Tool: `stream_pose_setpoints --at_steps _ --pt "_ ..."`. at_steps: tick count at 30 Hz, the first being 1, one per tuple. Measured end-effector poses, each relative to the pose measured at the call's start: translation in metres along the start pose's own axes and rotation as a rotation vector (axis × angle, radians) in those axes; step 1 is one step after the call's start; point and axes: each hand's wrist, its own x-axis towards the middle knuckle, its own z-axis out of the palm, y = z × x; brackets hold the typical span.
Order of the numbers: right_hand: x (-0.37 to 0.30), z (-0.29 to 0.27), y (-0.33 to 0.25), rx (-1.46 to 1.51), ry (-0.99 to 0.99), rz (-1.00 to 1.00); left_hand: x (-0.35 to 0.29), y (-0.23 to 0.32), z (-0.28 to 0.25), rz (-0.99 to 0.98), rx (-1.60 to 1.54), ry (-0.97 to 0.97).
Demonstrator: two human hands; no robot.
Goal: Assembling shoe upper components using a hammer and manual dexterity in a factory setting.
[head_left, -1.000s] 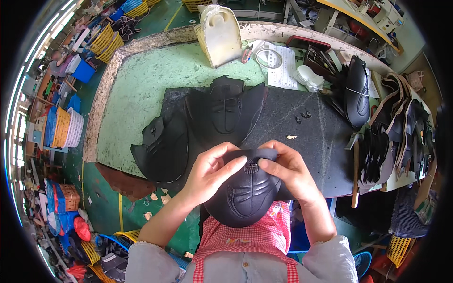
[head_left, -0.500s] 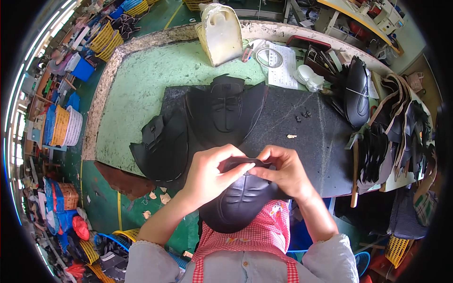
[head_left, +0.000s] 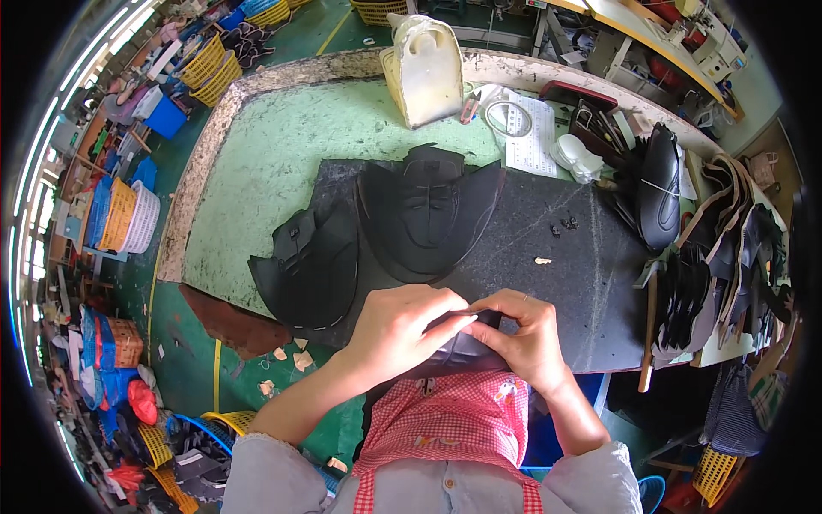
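At the near edge of the bench, my left hand (head_left: 409,330) and my right hand (head_left: 524,336) pinch the top edge of a black leather shoe upper (head_left: 452,355) between thumbs and fingertips. My thumbs nearly meet there. Much of the upper is hidden behind my hands, and its lower part rests near the red checked apron (head_left: 454,411). Just beyond my hands lies a black shoe-upper piece (head_left: 428,227), wide with a rounded near edge. To its left is a second pile of black shoe-upper pieces (head_left: 312,274).
Under the pieces lies a dark mat (head_left: 548,287) on the green bench (head_left: 248,171). Small black bits (head_left: 565,226) and a pale scrap (head_left: 543,260) lie at right. A cream plastic container (head_left: 431,77) stands at the back. Bundled black pieces (head_left: 658,188) and a wooden-handled tool (head_left: 647,343) line the right.
The upper has tipped, so its creased front, broadly visible before, now barely shows below my hands. Both hands still pinch its edge, slightly lower in view. The view has shifted a little.
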Motion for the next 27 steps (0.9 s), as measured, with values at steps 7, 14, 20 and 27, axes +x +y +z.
stream_pose_setpoints --at_steps 7,14,20,27 --pt "-0.007 0.004 0.012 0.623 -0.302 0.306 -0.002 -0.005 -0.004 0.101 -0.105 -0.088" --pt "0.004 0.009 0.016 0.369 -0.178 0.052 -0.003 -0.009 -0.011 0.005 -0.214 -0.097" --pt "0.019 0.025 0.021 0.207 -0.100 -0.263 -0.021 -0.017 -0.016 -0.181 -0.275 -0.096" --pt "0.034 0.004 0.017 -0.043 0.090 -0.165 -0.029 -0.061 -0.073 -0.312 -0.056 0.303"
